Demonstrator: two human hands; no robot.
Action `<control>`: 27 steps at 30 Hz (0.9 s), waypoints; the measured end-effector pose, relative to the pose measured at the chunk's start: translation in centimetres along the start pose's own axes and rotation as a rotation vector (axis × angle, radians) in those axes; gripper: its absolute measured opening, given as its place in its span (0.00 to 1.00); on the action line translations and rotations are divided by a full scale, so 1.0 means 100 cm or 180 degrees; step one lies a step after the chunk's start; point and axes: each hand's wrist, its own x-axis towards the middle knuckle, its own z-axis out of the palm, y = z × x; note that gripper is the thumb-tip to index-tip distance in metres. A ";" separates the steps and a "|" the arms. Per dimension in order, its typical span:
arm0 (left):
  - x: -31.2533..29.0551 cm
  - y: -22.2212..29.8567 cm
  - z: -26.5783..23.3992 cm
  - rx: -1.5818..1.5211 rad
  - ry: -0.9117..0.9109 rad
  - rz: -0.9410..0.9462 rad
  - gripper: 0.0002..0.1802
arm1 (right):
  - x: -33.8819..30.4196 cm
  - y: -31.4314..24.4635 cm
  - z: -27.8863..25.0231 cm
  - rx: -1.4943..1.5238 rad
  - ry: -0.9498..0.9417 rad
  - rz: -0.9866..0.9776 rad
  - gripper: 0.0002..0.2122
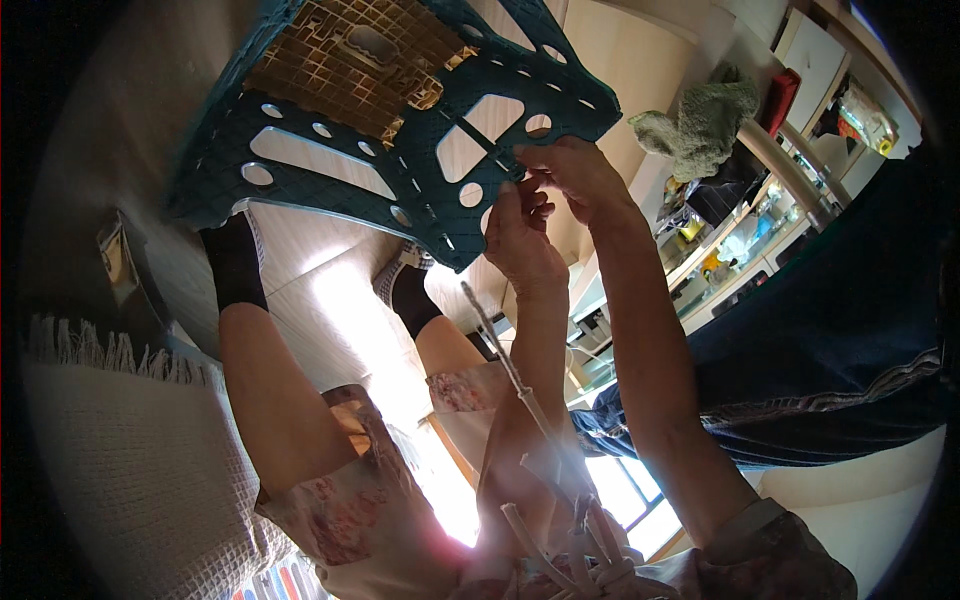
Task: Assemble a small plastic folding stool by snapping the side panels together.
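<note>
A dark teal plastic folding step stool (330,180) is tipped up in front of me, with cut-out holes in its leg panels and a brown gridded part (350,60) between them. My left hand (527,240) is at the near right edge of a leg panel, its fingers bent in a grip. Just above and to the right, my right hand (585,180) pinches the same panel with thumb and finger, beside a round hole. The two hands are close together. The panel and fingers partly hide the exact contact.
My legs, in dark socks (235,262), stand below the stool on a pale wooden floor. A white fringed cloth (120,440) lies at left. On the right are a green towel (700,125), cluttered shelves (740,240) and dark blue fabric (830,330). Drawstrings (500,340) dangle near my arms.
</note>
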 end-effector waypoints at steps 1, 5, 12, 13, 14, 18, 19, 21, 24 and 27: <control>0.001 0.001 -0.001 0.0002 0.0010 0.0010 0.16 | -0.001 0.001 0.002 -0.0041 0.0124 0.0005 0.12; 0.002 0.002 0.002 0.0077 0.0133 -0.0025 0.16 | 0.002 0.001 0.000 -0.0118 0.0163 -0.0065 0.14; 0.000 0.001 0.011 -0.0022 0.0218 -0.0110 0.18 | -0.004 -0.004 -0.009 0.0207 0.0061 -0.0182 0.11; 0.001 0.004 0.010 -0.0011 0.0229 -0.0086 0.18 | -0.002 -0.002 -0.007 0.0315 -0.0046 -0.0165 0.09; 0.002 0.006 0.009 0.0126 0.0338 0.0022 0.18 | 0.000 0.000 -0.004 0.0422 -0.0151 -0.0147 0.08; -0.002 0.005 0.021 0.0432 0.0828 0.0221 0.18 | 0.005 0.007 -0.006 0.0284 0.0143 -0.0223 0.07; -0.002 0.006 0.021 0.0440 0.0832 0.0232 0.18 | 0.001 0.005 -0.003 0.0379 0.0089 -0.0280 0.06; -0.002 0.007 0.021 0.0414 0.0831 0.0355 0.18 | -0.001 0.004 0.001 0.0487 0.0024 -0.0331 0.06; -0.001 0.005 0.024 0.0317 0.0800 0.0386 0.18 | 0.003 0.003 -0.004 0.0494 0.0038 -0.0207 0.06; 0.000 0.007 0.023 0.0301 0.0761 0.0366 0.17 | 0.004 0.003 -0.005 0.0427 -0.0039 -0.0122 0.06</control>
